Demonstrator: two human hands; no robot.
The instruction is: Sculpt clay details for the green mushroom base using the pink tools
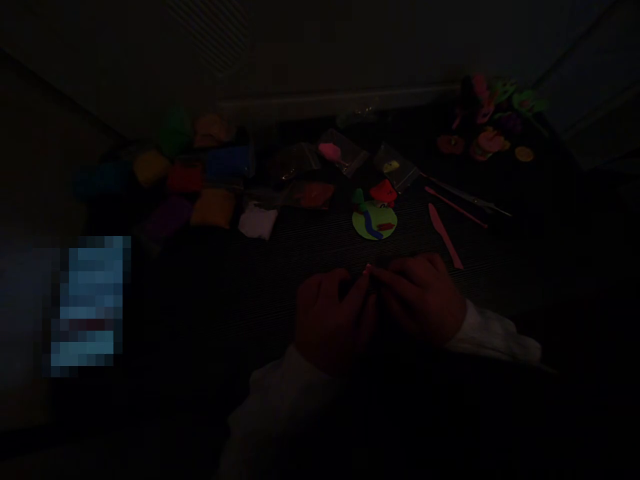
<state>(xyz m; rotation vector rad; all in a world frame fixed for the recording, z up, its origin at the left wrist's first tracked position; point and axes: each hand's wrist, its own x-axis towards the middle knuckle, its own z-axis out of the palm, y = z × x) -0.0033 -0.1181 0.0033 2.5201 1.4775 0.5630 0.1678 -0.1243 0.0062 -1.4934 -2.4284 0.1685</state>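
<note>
In dim light my left hand (330,313) and my right hand (427,293) meet over the dark table. Their fingertips pinch a tiny pale pinkish piece of modelling clay (368,269), mostly hidden by the fingers. Just beyond them lies a round light-green clay disc (361,227). On it are a blue wavy strip (371,225), a small brown-red piece (385,227), a green cone (359,197) and a red cone-topped shape (383,192). A pink plastic modelling knife (445,235) rests beyond my right hand.
Several coloured clay packets, including an orange one (214,208) and a white one (257,221), spread across the left. Small clear bags (397,167) lie at the back, with thin tools (457,208) to their right. Colourful clay figures (490,141) stand back right. A pixelated bright screen (93,303) is at left.
</note>
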